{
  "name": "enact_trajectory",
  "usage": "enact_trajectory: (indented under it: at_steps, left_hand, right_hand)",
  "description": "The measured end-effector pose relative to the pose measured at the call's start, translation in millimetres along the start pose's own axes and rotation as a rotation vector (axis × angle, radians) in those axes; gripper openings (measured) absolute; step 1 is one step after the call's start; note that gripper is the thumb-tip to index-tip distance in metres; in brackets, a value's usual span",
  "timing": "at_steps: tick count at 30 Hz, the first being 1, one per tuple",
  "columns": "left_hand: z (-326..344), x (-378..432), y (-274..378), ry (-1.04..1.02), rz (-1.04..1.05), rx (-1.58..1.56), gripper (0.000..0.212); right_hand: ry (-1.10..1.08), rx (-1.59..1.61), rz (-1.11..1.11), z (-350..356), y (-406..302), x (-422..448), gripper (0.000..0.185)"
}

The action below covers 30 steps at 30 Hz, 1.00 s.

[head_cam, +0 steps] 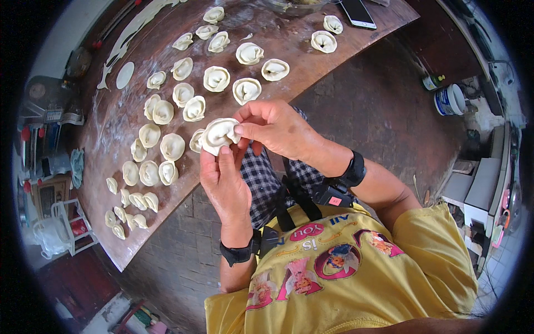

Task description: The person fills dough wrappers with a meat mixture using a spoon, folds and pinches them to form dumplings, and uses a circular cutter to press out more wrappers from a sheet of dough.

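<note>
Between my two hands is a folded dumpling [218, 134] of pale dough with a crimped rim, lifted over the table's near edge. My left hand [225, 183] grips it from below, thumb on the lower rim. The thumb and fingers of my right hand [279, 129] pinch its right end. Partly hidden behind it is another dumpling [195, 141]. Several shaped dumplings, such as a round one [172, 147] and one with a dark gap in its fold [275, 69], lie spread over the floured wooden table [112, 154].
A flat round wrapper [125, 75] and a strip of cut dough [125, 41] lie at the far left. At the top are a smartphone [358, 13] and the edge of a bowl [294, 6]. A white rack [73, 225] stands beyond the table's left end; a plastic bucket [449, 100] is at right.
</note>
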<state>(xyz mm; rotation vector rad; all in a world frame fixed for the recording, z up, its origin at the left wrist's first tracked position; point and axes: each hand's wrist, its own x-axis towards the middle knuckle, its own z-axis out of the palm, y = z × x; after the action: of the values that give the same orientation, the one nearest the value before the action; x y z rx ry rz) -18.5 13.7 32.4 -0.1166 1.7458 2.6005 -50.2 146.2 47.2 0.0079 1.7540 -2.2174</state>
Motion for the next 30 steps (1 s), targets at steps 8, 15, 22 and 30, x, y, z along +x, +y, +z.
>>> enact_trajectory:
  at_steps: [8,15,22,30]
  left_hand:
    - [4.9,-2.9,-2.9,0.094,0.1,0.096,0.025]
    - [4.1,-1.0,-2.2,0.124,0.188,0.326,0.022]
    - [-13.6,1.2,5.2,0.118,0.159,0.284,0.02]
    - [-100.7,28.9,82.7,0.169,-0.05,-0.236,0.024]
  right_hand:
    - [0.073,0.002,-0.055,10.2,6.9,2.2,0.011]
    - [0.124,-0.314,-0.228,14.8,9.0,2.0,0.011]
    - [0.112,-0.277,-0.294,29.1,15.6,3.2,0.018]
    - [0.053,-0.155,-0.213,-3.0,-15.1,-29.4,0.018]
